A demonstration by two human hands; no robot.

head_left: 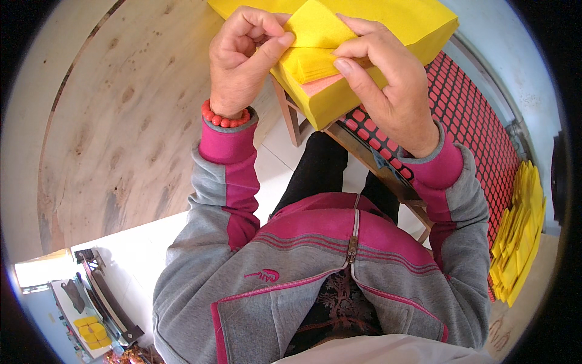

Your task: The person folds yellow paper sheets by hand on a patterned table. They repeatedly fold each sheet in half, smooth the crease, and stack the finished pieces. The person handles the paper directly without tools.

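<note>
Both of my hands pinch a yellow felt-like piece [318, 25] by its sides at the top of the view. My left hand [244, 56], with a red bead bracelet above it, has thumb and fingertips pressed on the left edge. On the right edge, the thumb and fingers of my right hand [388, 82] close in. Just below the piece lies a small layered stack of yellow felt [309, 67], with a strip of pinkish material [320, 85] under it. A large yellow block-shaped thing [339, 108] carries these; its inside is hidden.
A wide knotty wooden board [121, 121] fills the left. To the right, a red-and-black patterned mat [470, 115] covers a wooden bench, with a pile of folded yellow pieces [518, 236] at its near end. Yellow bundles [93, 332] lie at the lower left.
</note>
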